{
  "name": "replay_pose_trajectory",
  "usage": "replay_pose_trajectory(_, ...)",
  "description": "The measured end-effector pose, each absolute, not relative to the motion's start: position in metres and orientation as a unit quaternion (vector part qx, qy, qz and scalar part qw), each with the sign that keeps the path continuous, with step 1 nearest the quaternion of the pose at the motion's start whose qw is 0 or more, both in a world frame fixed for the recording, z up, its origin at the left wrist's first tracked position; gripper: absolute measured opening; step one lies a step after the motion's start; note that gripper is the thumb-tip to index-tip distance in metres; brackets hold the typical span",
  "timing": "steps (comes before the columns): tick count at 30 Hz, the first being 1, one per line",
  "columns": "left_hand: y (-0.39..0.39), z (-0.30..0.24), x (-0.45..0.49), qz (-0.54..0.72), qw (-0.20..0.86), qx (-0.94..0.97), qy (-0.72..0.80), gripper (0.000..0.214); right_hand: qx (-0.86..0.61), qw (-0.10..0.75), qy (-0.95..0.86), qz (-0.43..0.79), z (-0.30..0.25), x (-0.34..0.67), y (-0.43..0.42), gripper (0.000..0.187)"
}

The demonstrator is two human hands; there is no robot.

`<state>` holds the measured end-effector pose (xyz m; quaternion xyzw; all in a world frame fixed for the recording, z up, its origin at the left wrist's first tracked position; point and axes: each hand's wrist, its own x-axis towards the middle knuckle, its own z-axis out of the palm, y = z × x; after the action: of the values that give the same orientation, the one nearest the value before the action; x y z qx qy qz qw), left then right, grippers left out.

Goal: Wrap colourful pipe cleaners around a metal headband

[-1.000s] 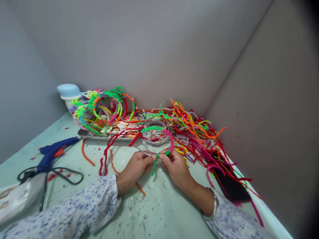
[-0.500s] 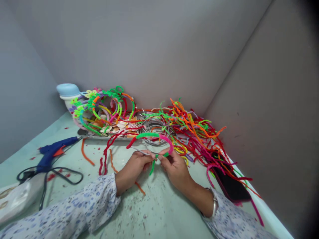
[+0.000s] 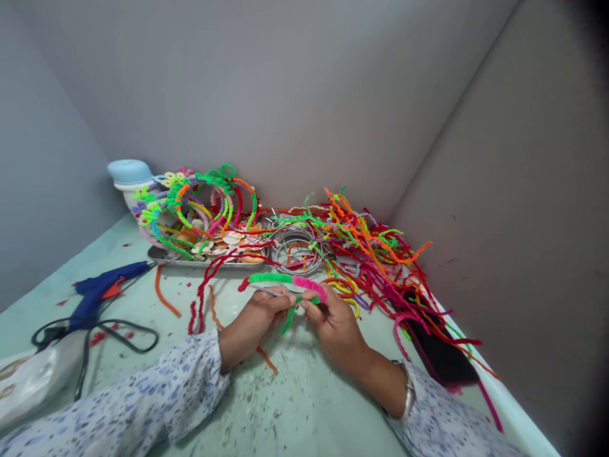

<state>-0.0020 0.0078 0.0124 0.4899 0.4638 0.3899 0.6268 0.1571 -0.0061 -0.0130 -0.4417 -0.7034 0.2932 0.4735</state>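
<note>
My left hand [image 3: 254,320] and my right hand [image 3: 333,320] meet over the pale green table, both pinched closed on a thin metal hairband [image 3: 280,280] partly wrapped in green, pink and red pipe cleaner. The band lies tipped nearly flat, arching away from my fingers. A loose green pipe cleaner end [image 3: 288,320] hangs down between my two hands. My left fingers grip the bare metal end of the band, my right fingers the wrapped pink end.
A heap of loose pipe cleaners [image 3: 371,254] spreads at the back right over a dark flat object [image 3: 440,358]. Bare metal hairbands [image 3: 297,251] and a tray [image 3: 164,256] of finished bands and shells sit behind. A blue glue gun [image 3: 102,289] with cord lies left.
The hairband has tipped down from standing upright to lying nearly flat towards me. Both hands stayed in place, still pinching its ends.
</note>
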Motion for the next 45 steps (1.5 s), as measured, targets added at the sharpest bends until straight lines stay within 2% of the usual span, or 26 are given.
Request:
replay_pose_trajectory(4,0.007,0.013,-0.003,0.386,0.621,0.496,0.469,0.037,-0.426,0.476,-0.731,0.241,-0.011,0.157,-0.006,0.008)
replay_pose_trajectory(8,0.007,0.011,-0.004,0.386,0.617,0.504,0.465,0.034,-0.394,0.485,-0.75,0.215,-0.012,0.157,-0.005,0.011)
replay_pose_trajectory(16,0.009,0.006,-0.005,0.387,0.611,0.506,0.471,0.034,-0.398,0.484,-0.749,0.215,-0.013,0.157,-0.005,0.011)
replay_pose_trajectory(19,0.009,0.007,-0.004,0.38,0.602,0.52,0.472,0.034,-0.453,0.479,-0.696,0.284,-0.015,0.157,-0.003,0.011)
replay_pose_trajectory(22,0.009,0.007,-0.004,0.392,0.589,0.547,0.447,0.027,-0.472,0.499,-0.599,0.411,-0.019,0.156,0.0,0.018)
replay_pose_trajectory(24,0.009,0.006,-0.003,0.398,0.59,0.553,0.433,0.021,-0.465,0.516,-0.557,0.454,-0.019,0.155,0.002,0.021)
replay_pose_trajectory(27,0.008,0.005,-0.001,0.401,0.595,0.54,0.439,0.008,-0.462,0.526,-0.535,0.473,-0.018,0.155,0.004,0.024)
replay_pose_trajectory(31,0.008,0.001,0.0,0.418,0.57,0.547,0.448,0.018,-0.455,0.526,-0.513,0.503,-0.014,0.155,0.004,0.026)
replay_pose_trajectory(36,0.009,-0.007,-0.001,0.436,0.537,0.575,0.436,0.014,-0.459,0.511,-0.506,0.521,-0.012,0.155,0.003,0.027)
replay_pose_trajectory(45,0.007,-0.003,0.0,0.45,0.543,0.552,0.445,0.016,-0.452,0.5,-0.514,0.532,-0.013,0.156,0.004,0.028)
